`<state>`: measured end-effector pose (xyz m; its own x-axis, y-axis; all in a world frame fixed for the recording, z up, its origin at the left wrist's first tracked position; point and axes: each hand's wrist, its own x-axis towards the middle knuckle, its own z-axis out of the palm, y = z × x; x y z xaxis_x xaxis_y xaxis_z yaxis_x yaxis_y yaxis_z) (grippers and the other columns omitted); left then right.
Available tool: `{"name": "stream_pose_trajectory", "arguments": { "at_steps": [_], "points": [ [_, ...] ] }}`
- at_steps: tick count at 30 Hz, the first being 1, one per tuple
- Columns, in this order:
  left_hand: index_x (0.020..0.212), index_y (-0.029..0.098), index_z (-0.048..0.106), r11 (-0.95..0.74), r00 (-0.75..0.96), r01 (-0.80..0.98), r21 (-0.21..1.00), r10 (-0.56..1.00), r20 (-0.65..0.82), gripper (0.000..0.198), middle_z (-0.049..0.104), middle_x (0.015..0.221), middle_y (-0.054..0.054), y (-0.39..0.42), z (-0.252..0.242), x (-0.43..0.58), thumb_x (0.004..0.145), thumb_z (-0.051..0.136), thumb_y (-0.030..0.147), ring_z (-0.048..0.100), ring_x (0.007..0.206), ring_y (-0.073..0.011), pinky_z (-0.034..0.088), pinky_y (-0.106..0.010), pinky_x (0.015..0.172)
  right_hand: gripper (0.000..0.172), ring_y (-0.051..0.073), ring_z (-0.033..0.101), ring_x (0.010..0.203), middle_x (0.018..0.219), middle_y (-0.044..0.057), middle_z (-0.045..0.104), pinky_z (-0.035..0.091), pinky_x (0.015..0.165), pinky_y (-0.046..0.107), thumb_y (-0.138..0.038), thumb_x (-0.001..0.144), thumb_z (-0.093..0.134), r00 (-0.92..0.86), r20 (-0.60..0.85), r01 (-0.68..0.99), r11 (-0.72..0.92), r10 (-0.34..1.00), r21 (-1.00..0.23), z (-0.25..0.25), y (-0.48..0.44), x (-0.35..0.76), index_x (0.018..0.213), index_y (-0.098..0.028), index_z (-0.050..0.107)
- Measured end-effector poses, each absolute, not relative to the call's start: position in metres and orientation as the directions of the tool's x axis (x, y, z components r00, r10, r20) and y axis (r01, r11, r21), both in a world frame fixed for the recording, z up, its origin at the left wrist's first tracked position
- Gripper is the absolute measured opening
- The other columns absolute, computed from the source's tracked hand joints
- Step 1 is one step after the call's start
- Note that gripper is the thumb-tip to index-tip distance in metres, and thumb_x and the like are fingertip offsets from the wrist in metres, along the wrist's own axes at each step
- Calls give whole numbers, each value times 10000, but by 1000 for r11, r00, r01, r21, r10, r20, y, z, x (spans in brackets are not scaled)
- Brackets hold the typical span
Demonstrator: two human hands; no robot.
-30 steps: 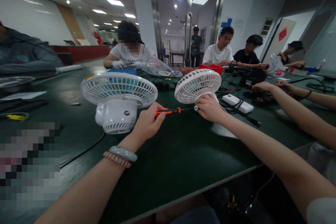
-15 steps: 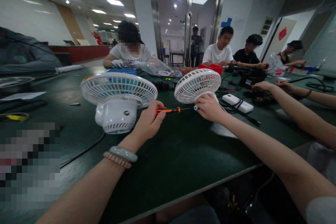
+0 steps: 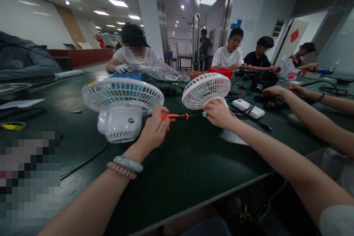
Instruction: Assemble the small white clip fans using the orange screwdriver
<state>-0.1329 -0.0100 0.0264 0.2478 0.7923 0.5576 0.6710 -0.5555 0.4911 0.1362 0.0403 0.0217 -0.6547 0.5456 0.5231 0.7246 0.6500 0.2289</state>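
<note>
My left hand (image 3: 157, 127) is closed around the orange and black handle of a screwdriver (image 3: 174, 117), whose thin shaft points right. At the shaft's tip, the fingers of my right hand (image 3: 219, 112) pinch a small light-blue piece (image 3: 204, 114), too small to name. A white fan (image 3: 121, 121) stands beside my left hand, its round grille tilted upward and a dark hole in its rear housing. Directly behind my right hand is a smaller white fan (image 3: 206, 90); its base is mostly hidden by that hand.
A white power strip (image 3: 248, 108) with a black cord lies right of my right hand. Farther back are a red bin (image 3: 222, 72), a blue tray (image 3: 126, 76) and a plastic bag (image 3: 166, 70). A neighbour's hands (image 3: 276, 90) work at the right; other people sit across the table.
The whole view has shifted slightly, moving everything a little to the left. Both hands keep their hold, and the screwdriver still points at the light-blue piece.
</note>
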Motion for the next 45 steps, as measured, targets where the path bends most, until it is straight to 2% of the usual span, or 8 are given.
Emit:
{"name": "stream_pose_trajectory", "arguments": {
  "at_steps": [14,19,27,32,39,45],
  "points": [
    [927,186,406,-527,191,708,470,784,590,196,501,531,54,-11,30,-127,883,329,360,510,491,-118,386,-257,544,170,222,436,953,985,64,623,262,813,373,-244,814,507,-652,528,725,651,544,225,22,39,136,869,-155,642],
    [926,181,454,-496,170,781,378,752,637,238,535,590,28,-11,34,-127,873,343,385,515,522,-128,371,-247,523,169,222,440,947,981,62,626,263,814,373,-244,814,507,-656,525,722,654,542,227,22,40,136,864,-159,644],
    [876,178,505,-468,183,849,246,696,694,286,560,715,-9,-11,36,-128,872,334,407,515,610,-139,376,-255,579,174,220,440,952,986,62,624,261,822,373,-239,819,497,-654,523,723,654,546,221,22,40,135,868,-157,643],
    [833,185,475,-485,203,829,280,726,657,269,529,694,-2,-9,32,-129,882,314,395,495,606,-136,364,-263,587,173,225,436,956,986,70,621,264,817,378,-238,810,508,-653,517,724,656,553,212,22,40,136,880,-158,644],
    [968,179,438,-543,211,745,387,744,634,211,517,748,-12,-8,28,-131,867,303,305,496,645,-150,379,-302,626,180,225,432,961,993,71,617,266,829,384,-231,806,508,-652,513,723,662,559,198,23,39,136,898,-164,647],
    [1039,182,429,-584,253,712,390,732,633,253,503,776,-15,-7,26,-134,828,318,264,469,646,-148,386,-316,638,184,227,432,960,993,72,622,265,830,386,-227,816,491,-656,506,722,660,560,206,23,39,136,881,-166,652]
  ]
}}
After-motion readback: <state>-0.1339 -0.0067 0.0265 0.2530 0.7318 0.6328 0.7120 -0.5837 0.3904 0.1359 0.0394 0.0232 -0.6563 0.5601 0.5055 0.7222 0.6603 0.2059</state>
